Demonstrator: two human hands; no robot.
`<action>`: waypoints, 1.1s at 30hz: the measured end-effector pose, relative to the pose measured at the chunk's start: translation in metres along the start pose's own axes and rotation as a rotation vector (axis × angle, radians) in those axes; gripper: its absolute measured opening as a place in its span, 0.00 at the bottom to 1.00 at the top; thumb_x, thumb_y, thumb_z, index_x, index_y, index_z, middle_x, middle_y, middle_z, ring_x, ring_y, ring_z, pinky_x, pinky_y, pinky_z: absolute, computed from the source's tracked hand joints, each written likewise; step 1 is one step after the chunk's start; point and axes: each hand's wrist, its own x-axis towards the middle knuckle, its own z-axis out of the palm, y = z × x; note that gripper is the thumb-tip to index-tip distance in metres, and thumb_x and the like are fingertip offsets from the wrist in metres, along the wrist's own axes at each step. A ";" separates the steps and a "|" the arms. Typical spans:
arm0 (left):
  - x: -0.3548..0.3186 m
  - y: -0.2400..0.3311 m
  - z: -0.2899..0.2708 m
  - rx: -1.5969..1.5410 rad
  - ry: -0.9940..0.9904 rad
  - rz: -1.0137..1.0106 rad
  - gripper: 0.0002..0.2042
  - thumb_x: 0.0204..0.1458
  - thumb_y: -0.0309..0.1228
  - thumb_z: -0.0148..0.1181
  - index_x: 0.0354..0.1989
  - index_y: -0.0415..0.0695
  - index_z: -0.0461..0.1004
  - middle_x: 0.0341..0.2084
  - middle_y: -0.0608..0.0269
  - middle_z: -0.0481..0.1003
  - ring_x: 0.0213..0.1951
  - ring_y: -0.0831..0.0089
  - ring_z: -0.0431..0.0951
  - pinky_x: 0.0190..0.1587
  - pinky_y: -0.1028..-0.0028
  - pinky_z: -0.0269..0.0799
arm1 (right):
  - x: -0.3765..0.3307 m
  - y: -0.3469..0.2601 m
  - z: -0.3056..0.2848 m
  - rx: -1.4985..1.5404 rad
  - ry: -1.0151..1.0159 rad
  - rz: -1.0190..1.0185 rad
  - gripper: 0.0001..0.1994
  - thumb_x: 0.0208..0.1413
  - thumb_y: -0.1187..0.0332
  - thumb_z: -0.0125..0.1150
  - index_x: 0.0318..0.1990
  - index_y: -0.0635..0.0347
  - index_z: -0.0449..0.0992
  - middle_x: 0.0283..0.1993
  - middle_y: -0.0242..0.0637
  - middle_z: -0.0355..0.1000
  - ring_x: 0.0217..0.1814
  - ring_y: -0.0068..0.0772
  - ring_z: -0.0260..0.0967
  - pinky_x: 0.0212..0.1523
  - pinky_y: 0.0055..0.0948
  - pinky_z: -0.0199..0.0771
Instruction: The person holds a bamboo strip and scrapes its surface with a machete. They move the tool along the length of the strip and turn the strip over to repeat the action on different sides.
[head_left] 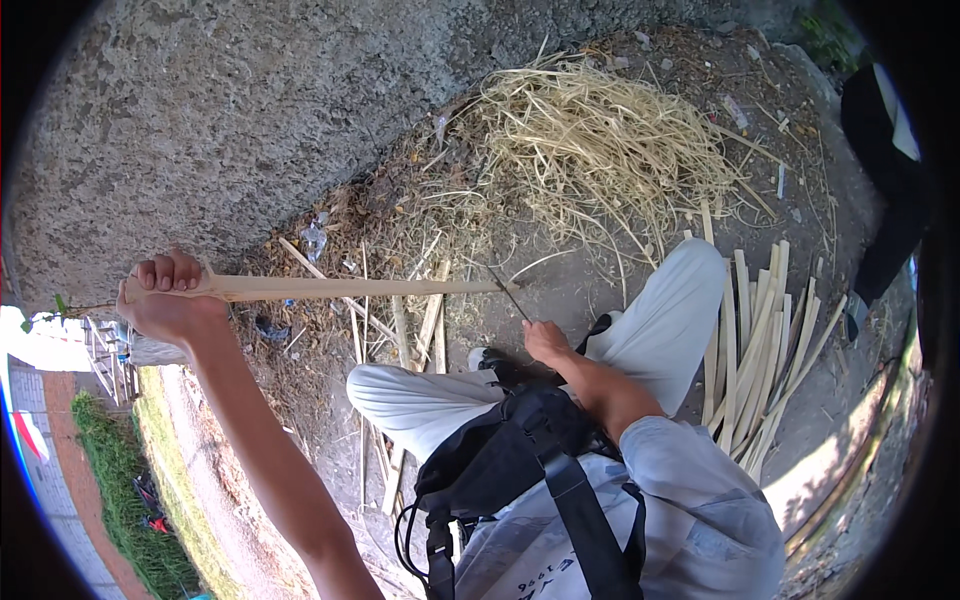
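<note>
The left hand [168,298] is clamped around one end of a long bamboo strip [350,288], holding it out level. At the strip's far end the right hand [545,340] grips a thin dark blade [508,293], its tip touching the strip. Beyond that end lies a heap of pale shavings [600,150], so much paring looks already done. To the right of the strip, past the knee, a fan of cut slats [765,350] rests on the ground; a few loose sticks [425,325] lie beneath it. This strip seems partly worked.
</note>
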 end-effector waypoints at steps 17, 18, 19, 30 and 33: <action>0.005 -0.004 0.018 0.044 -0.026 -0.055 0.16 0.57 0.43 0.27 0.21 0.49 0.52 0.14 0.70 0.52 0.16 0.77 0.49 0.18 0.76 0.45 | -0.007 -0.024 0.003 0.052 0.092 -0.123 0.30 0.66 0.55 0.31 0.32 0.72 0.77 0.36 0.62 0.73 0.42 0.67 0.70 0.47 0.52 0.70; 0.008 -0.005 0.015 0.046 -0.017 -0.054 0.16 0.57 0.43 0.27 0.21 0.49 0.52 0.14 0.70 0.52 0.16 0.77 0.49 0.18 0.76 0.45 | -0.022 -0.044 -0.010 0.098 0.128 -0.193 0.30 0.66 0.55 0.31 0.32 0.72 0.77 0.36 0.62 0.73 0.42 0.67 0.71 0.47 0.52 0.70; 0.009 -0.003 0.016 0.052 0.001 -0.054 0.16 0.57 0.43 0.27 0.21 0.49 0.52 0.14 0.70 0.51 0.16 0.77 0.48 0.18 0.76 0.45 | -0.038 -0.056 -0.026 0.152 0.060 -0.308 0.28 0.66 0.54 0.35 0.39 0.72 0.77 0.37 0.65 0.73 0.45 0.67 0.70 0.49 0.52 0.70; 0.012 -0.007 0.028 0.127 0.112 -0.048 0.16 0.56 0.44 0.27 0.21 0.49 0.51 0.14 0.71 0.50 0.16 0.77 0.47 0.19 0.76 0.43 | -0.036 -0.048 -0.019 0.126 0.030 -0.064 0.28 0.66 0.53 0.36 0.37 0.72 0.77 0.40 0.67 0.72 0.45 0.68 0.70 0.50 0.53 0.70; 0.011 -0.009 0.041 0.076 0.042 -0.063 0.16 0.56 0.44 0.27 0.21 0.49 0.51 0.14 0.71 0.50 0.16 0.77 0.47 0.19 0.75 0.43 | -0.005 0.009 0.006 0.072 0.059 0.061 0.27 0.65 0.53 0.37 0.37 0.70 0.77 0.41 0.67 0.71 0.45 0.68 0.70 0.47 0.56 0.71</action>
